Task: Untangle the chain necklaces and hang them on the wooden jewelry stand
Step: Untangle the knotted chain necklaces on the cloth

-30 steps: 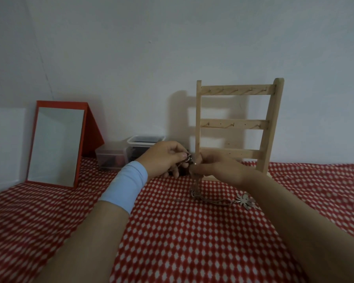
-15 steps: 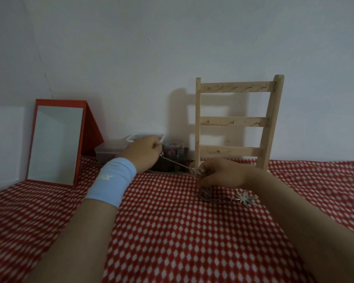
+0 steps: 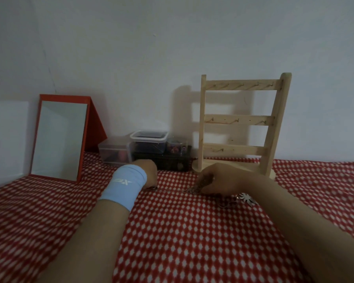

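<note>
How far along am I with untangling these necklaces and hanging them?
Nothing hung yet: hooks on the wooden stand are bare. In hand: your right hand pinches the chain tangle on the cloth, one strand running toward your left hand, whose grip is hidden. Left: finish separating, then hang each, flower pendant included.

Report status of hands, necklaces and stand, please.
Right hand pinches tangled chain necklaces on the cloth. Left hand down at one chain's end, grip hidden. Wooden jewelry stand hooks bare; nothing in the way.

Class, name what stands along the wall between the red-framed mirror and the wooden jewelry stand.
The head view shows a low clear tub, then a lidded clear tub and a small clear jar on a dark box.
</note>
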`<action>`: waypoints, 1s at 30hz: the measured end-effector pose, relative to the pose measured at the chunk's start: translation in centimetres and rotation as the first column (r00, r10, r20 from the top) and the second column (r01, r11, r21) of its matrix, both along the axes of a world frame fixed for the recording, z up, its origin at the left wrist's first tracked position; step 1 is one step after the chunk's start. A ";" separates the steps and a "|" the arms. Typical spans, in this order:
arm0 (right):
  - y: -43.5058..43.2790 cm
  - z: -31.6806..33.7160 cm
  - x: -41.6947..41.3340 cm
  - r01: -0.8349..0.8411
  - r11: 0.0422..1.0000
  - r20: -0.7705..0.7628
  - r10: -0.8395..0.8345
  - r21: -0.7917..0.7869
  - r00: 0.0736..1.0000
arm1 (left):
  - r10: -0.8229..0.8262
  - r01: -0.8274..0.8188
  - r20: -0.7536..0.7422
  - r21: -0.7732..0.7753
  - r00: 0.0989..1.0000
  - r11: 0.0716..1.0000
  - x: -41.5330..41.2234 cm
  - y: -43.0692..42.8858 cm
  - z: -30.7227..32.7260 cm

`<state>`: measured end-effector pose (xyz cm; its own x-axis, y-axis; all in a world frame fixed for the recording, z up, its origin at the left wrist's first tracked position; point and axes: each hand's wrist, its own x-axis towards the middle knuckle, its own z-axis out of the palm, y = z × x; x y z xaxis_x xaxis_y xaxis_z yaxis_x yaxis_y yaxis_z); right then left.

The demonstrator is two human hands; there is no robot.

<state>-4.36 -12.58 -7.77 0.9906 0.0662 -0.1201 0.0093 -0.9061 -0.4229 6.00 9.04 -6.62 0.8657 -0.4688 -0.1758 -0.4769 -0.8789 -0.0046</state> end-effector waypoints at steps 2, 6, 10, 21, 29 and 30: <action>0.3 0.5 -0.2 0.015 0.990 0.055 -0.007 -0.141 0.998 | -0.056 0.064 0.065 -0.112 0.996 0.992 -0.2 -0.6 0.2; 1.2 0.8 -0.6 0.013 0.961 0.242 0.057 -0.277 0.969 | -0.211 0.160 -0.115 -0.346 0.971 0.925 -1.5 -2.2 -0.1; 1.9 -0.3 -0.1 -0.056 0.975 0.234 0.107 -0.213 0.966 | -0.264 0.229 -0.097 -0.273 0.960 0.934 -1.7 -3.2 -1.6; 0.5 -0.7 0.1 0.056 0.989 0.253 -0.089 0.135 0.963 | -0.218 0.097 -0.229 -0.447 0.949 0.889 -1.9 -3.0 -1.0; 0.4 -0.4 0.0 0.129 0.833 0.116 -0.225 0.538 0.967 | -0.184 0.020 -0.233 -0.570 0.955 0.822 -1.5 -2.3 0.4; 0.4 -0.3 0.0 0.129 0.835 0.111 -0.221 0.534 0.969 | -0.167 0.033 -0.202 -0.540 0.965 0.841 -1.3 -2.2 0.5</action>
<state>-4.37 -12.20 -8.07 0.9937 -0.1030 0.0447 -0.0189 -0.5460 -0.8376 4.74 6.88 -6.11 0.7742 -0.6295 -0.0655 -0.4902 -0.6619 0.5670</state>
